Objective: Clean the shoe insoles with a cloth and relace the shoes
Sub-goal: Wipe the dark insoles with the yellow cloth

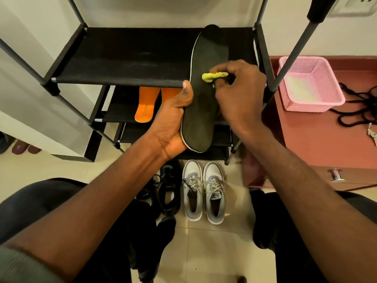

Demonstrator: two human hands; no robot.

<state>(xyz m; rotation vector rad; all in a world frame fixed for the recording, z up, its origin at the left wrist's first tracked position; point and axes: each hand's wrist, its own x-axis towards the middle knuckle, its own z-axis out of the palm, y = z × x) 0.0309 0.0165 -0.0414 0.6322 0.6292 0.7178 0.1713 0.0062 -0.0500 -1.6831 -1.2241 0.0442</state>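
Cloth (214, 77) in right hand (238, 92) presses insole (204, 103), left hand (173, 123) gripping its edge.

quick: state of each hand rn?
Left hand: grips the dark insole by its edge.
Right hand: pinches the yellow-green cloth against the insole.

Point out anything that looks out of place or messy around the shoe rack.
Black laces lie in a loose tangle on the reddish cabinet beside the pink basket, not in any shoe. The black shoes on the floor sit askew, unlike the neat grey sneakers. Orange insoles lie loose on a lower shelf.
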